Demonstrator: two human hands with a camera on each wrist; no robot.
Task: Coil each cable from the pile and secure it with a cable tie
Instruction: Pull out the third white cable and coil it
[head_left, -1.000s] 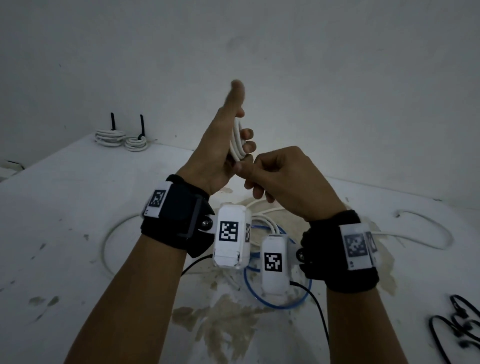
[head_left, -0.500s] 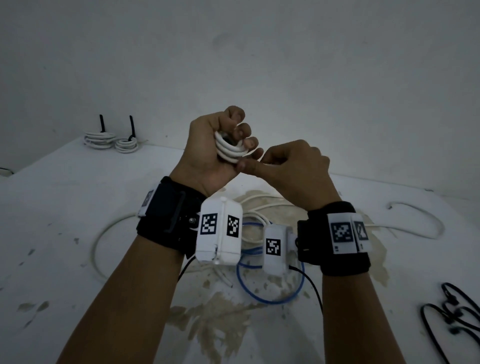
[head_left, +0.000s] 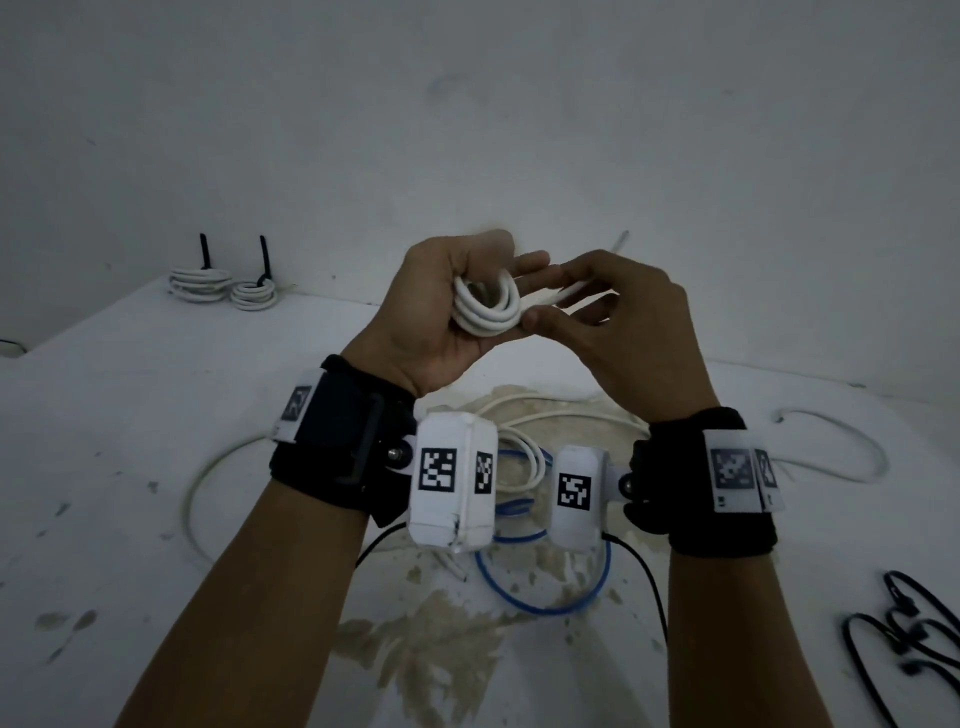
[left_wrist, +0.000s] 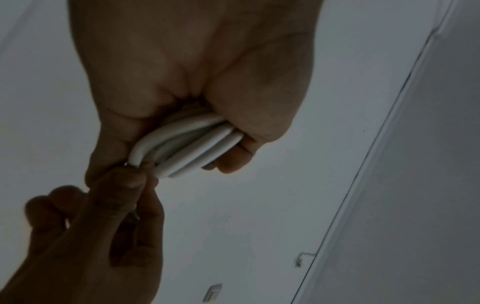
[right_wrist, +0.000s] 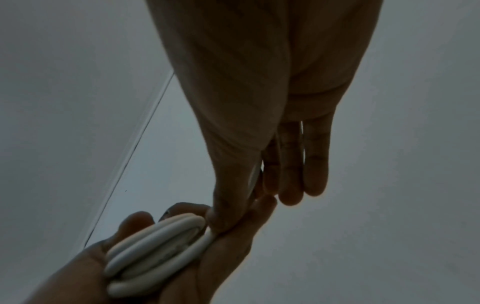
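A white cable coil (head_left: 485, 307) of a few loops lies in my upturned left hand (head_left: 457, 291), held above the table. In the left wrist view the thumb and fingers of my left hand (left_wrist: 197, 86) curl round the coil (left_wrist: 187, 144). My right hand (head_left: 587, 306) pinches the cable's free tail (head_left: 563, 296) right beside the coil; the tail's tip (head_left: 621, 242) pokes out behind the fingers. The right wrist view shows my right hand (right_wrist: 249, 201) meeting the left-hand fingers at the coil (right_wrist: 155, 244).
Two tied white coils (head_left: 200, 283) (head_left: 253, 296) with upright black ties sit at the table's back left. Under my wrists lie loose white cables (head_left: 205, 467) (head_left: 836, 441) and a blue cable (head_left: 545, 603). Black cable ties (head_left: 904, 644) lie at the front right.
My left hand has turned palm up and its fingers have loosened, so the coil now faces me. My right hand has shifted right, drawing the tail out sideways.
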